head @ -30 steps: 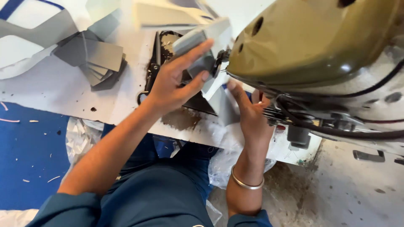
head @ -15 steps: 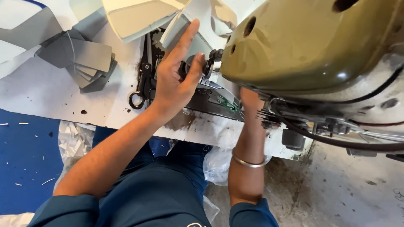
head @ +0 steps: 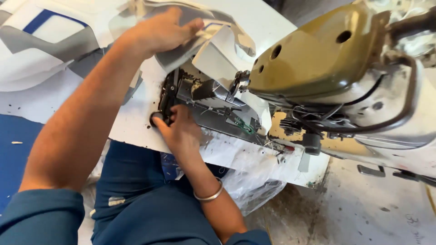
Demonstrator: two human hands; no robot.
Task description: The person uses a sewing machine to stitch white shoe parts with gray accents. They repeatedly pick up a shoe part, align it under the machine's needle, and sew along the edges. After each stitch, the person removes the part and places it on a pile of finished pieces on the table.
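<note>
Scissors (head: 164,105) lie near the worktop's (head: 131,127) front edge, right hand (head: 180,131) closing on their handle, not yet lifted. Left hand (head: 160,31) grips grey-white fabric (head: 213,50) beside the sewing machine (head: 327,68).

We see olive sewing machine head (head: 318,59) top right, w/ black cable (head: 404,100) looped on its side. White table (head: 136,127) under it, speckled w/ dark spots. Clear plastic sheet (head: 254,181) hangs off table edge. Blue floor (head: 13,149) at left, dirty concrete floor (head: 363,213) at right. Grey/white cut pieces (head: 45,41) piled top left.
</note>
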